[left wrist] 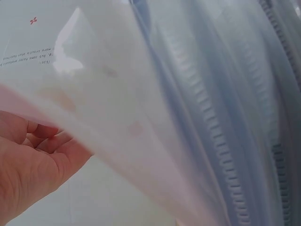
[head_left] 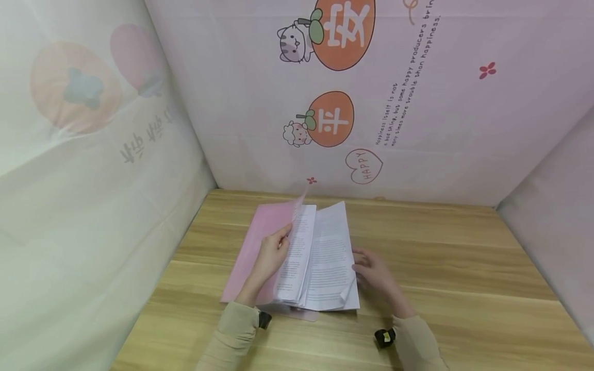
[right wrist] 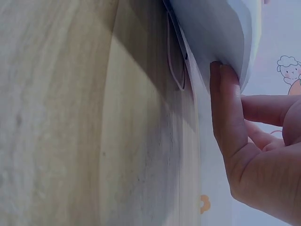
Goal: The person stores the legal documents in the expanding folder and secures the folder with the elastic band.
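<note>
A pink folder [head_left: 252,237] lies on the table, and my left hand [head_left: 273,251] holds its raised cover or pockets by the edge. In the left wrist view, clear plastic sleeves [left wrist: 211,113] with perforated strips fan out beside that hand [left wrist: 33,165]. White printed sheets [head_left: 330,257] stand half lifted to the right of the folder, with one lower corner curled. My right hand [head_left: 377,272] pinches their right edge; in the right wrist view the fingers [right wrist: 230,108] are behind the paper [right wrist: 216,33] and the thumb is in front.
The wood-grain table [head_left: 445,288] extends to the right of the folder. Printed cloth walls [head_left: 417,154] close off the back and both sides. Part of the pink folder's lower edge [head_left: 306,315] shows beneath the sheets. A black strap piece [head_left: 384,338] sits at the right wrist.
</note>
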The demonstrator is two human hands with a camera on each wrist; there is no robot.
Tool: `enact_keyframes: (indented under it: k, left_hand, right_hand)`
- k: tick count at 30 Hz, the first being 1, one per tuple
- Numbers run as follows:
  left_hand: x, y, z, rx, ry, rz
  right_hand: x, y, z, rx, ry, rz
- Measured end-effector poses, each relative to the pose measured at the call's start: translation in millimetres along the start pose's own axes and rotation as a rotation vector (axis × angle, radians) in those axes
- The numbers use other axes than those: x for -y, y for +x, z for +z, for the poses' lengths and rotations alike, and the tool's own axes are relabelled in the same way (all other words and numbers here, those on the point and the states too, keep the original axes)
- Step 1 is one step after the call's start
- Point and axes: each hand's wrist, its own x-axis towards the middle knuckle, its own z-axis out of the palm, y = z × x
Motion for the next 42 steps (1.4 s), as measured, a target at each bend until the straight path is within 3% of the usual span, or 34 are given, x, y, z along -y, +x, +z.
enact_keyframes:
  k: [9, 18, 24, 32, 42]
  left_hand:
    - [0.0, 0.8, 0.3, 0.001, 0.002, -0.006]
    - [-0.7, -0.5, -0.5, 0.009, -0.014, -0.001]
    - [-1.7, -0.6, -1.0, 0.009, -0.022, -0.003]
    - [-0.7, -0.4, -0.7, 0.013, -0.025, -0.008]
    - [-1.3, -1.5, 0.1, 0.011, -0.021, -0.013]
  right_hand:
    - [-1.8, 1.7, -2.5, -0.007, 0.062, 0.033]
    - [-2.5, 5.1, 2.7, 0.006, 0.103, 0.005]
    - [-4.0, 5.4, 3.6, -0.019, 0.079, 0.019]
    - [-4.7, -0.4, 1.2, 0.104, -0.058, -0.049]
    - [-3.5, -5.3, 11.2, 0.028, 0.014, 0.065]
